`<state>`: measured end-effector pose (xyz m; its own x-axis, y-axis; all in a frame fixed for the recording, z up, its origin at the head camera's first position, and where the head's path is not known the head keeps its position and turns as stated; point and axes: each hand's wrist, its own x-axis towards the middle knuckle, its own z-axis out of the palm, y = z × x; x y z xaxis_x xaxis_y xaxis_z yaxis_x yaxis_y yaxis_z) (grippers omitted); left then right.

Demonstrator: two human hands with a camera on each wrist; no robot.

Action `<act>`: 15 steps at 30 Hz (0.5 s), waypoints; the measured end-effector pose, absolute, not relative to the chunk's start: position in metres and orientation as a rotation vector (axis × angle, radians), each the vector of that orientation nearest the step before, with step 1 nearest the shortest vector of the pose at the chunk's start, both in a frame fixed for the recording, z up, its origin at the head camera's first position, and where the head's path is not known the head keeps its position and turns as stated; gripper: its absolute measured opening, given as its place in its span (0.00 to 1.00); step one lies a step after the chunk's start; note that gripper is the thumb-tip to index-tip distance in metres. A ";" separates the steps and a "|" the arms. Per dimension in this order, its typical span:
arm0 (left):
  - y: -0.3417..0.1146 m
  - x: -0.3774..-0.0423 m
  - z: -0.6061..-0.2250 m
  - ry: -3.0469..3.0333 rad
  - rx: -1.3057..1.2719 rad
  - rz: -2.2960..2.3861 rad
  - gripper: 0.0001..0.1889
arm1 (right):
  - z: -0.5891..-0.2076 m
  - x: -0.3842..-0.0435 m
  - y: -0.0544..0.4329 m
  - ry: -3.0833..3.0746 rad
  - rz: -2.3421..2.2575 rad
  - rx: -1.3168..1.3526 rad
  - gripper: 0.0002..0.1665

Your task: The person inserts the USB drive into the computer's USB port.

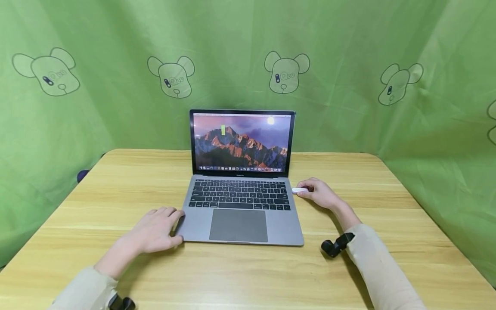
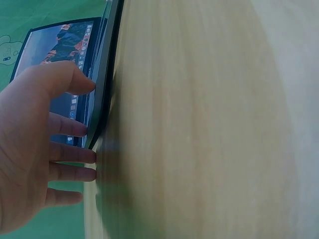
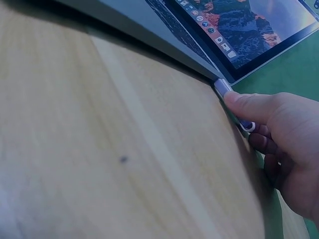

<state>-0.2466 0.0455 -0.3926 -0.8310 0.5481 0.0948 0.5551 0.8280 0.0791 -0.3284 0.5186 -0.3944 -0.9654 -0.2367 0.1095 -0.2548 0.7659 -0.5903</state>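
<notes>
A grey laptop (image 1: 238,225) stands unfolded on the table, its screen (image 1: 242,144) lit with a mountain picture. At its left front corner rests my left hand (image 1: 158,228), thumb near the front edge and the fingers spread along the left side. The left wrist view shows the thumb and index fingertips right at the laptop's edge. My right hand (image 1: 318,192) pinches a small white and purple USB stick (image 1: 299,190) between thumb and fingers. In the right wrist view the stick's metal end (image 3: 223,85) meets the laptop's right side near the hinge.
The wooden table (image 1: 240,275) carries the laptop in its middle. A green curtain (image 1: 232,34) with printed bear heads hangs behind and on both sides. Black wrist cameras are strapped over the light sleeves (image 1: 379,262). A dark round object (image 1: 82,175) shows past the left table edge.
</notes>
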 end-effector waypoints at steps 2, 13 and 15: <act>0.045 -0.247 -0.393 -2.936 -0.889 -0.161 0.36 | -0.395 -0.328 0.518 -2.925 0.989 0.403 0.10; 0.046 -0.246 -0.391 -2.938 -0.891 -0.169 0.36 | -0.393 -0.329 0.519 -2.922 0.958 0.444 0.11; 0.046 -0.246 -0.391 -2.939 -0.890 -0.168 0.36 | -0.393 -0.329 0.519 -2.923 0.959 0.441 0.11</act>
